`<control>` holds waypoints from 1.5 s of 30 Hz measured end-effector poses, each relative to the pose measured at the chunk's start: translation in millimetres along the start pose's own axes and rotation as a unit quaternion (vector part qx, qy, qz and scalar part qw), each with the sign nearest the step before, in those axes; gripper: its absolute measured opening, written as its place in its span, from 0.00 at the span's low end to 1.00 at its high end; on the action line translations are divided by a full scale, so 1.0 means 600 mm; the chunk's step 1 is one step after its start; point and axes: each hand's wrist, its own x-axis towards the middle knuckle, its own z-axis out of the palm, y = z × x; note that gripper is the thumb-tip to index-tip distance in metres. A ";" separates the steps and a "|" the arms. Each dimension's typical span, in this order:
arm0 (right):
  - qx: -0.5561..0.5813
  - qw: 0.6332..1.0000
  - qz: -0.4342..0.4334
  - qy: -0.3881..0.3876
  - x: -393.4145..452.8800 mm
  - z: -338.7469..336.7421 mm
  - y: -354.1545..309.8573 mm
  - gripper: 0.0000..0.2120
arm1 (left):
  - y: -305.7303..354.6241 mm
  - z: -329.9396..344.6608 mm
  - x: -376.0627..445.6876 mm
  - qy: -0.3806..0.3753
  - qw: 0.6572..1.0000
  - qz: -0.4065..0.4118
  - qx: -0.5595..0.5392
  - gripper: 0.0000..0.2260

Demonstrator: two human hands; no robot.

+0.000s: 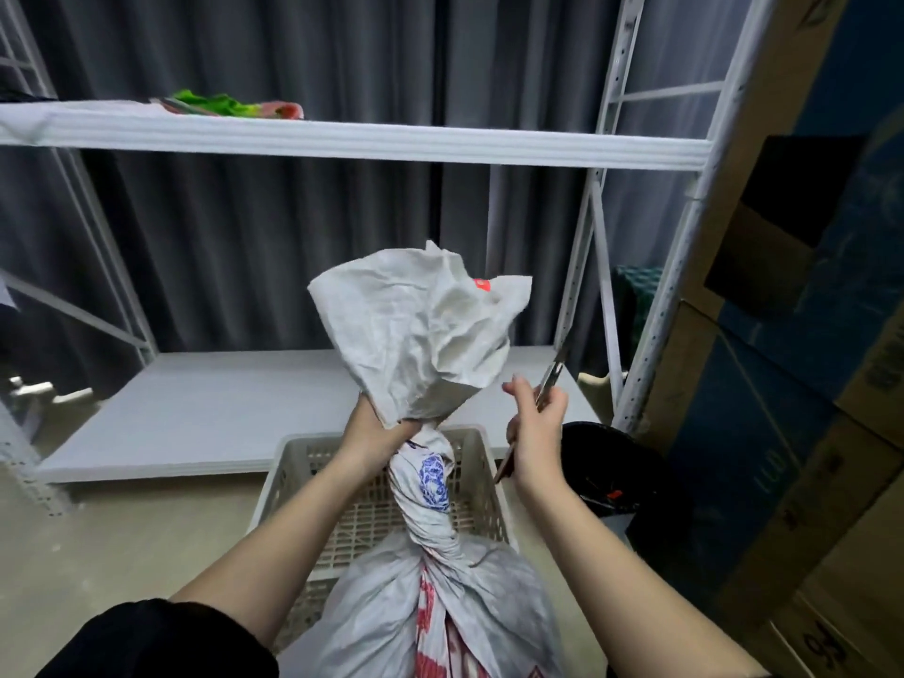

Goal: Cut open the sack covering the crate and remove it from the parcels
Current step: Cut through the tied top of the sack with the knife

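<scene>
A grey-white woven sack (430,599) with red and blue print stands low in the middle, its neck twisted tight and its loose top flaring upward. My left hand (374,428) grips the twisted neck just under the flared top. My right hand (535,433) holds a utility knife (550,379) to the right of the neck, blade pointing up and clear of the fabric. Behind the sack sits a beige slatted plastic crate (342,486). No parcels are visible.
A white metal shelving rack (342,139) stands ahead, with a low shelf board (220,408) and a green and red packet (230,106) on the upper shelf. A black bin (611,462) is right of the crate. Stacked cardboard boxes (782,384) fill the right side.
</scene>
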 end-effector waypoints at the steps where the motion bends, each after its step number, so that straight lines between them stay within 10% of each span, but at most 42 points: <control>1: 0.002 1.000 0.000 -0.001 0.008 0.003 -0.018 0.13 | 0.002 0.000 -0.004 -0.003 1.000 0.014 0.009 0.30; 10: -0.006 0.995 0.062 -0.081 0.029 0.004 -0.122 0.30 | -0.032 -0.015 -0.013 0.084 0.987 -0.062 0.124 0.13; 16: -0.035 0.999 -0.008 -0.026 0.021 0.001 -0.102 0.23 | 0.016 -0.032 -0.031 -0.049 0.997 -0.052 -0.041 0.41; 18: -0.042 0.999 -0.024 0.004 0.017 0.002 -0.091 0.25 | 0.037 -0.039 -0.041 0.086 0.990 -0.046 -0.104 0.51; 21: -0.058 0.997 -0.046 0.016 0.009 0.010 -0.079 0.26 | 0.085 -0.050 -0.057 0.348 0.917 0.189 0.054 0.36; 24: -0.062 0.996 -0.054 0.020 -0.004 0.025 -0.075 0.27 | 0.160 -0.041 -0.042 0.326 0.822 0.388 0.259 0.23; 27: -0.074 0.991 -0.103 0.039 -0.021 0.041 -0.069 0.25 | 0.205 -0.016 -0.011 0.258 0.779 0.381 0.426 0.19; 37: -0.097 0.980 -0.171 0.022 -0.065 0.038 -0.038 0.20 | 0.190 -0.035 0.046 0.017 0.780 0.139 0.610 0.22; 45: -0.302 0.926 -0.219 -0.063 -0.069 -0.042 0.006 0.17 | 0.130 -0.103 0.061 -0.002 0.935 0.123 0.334 0.15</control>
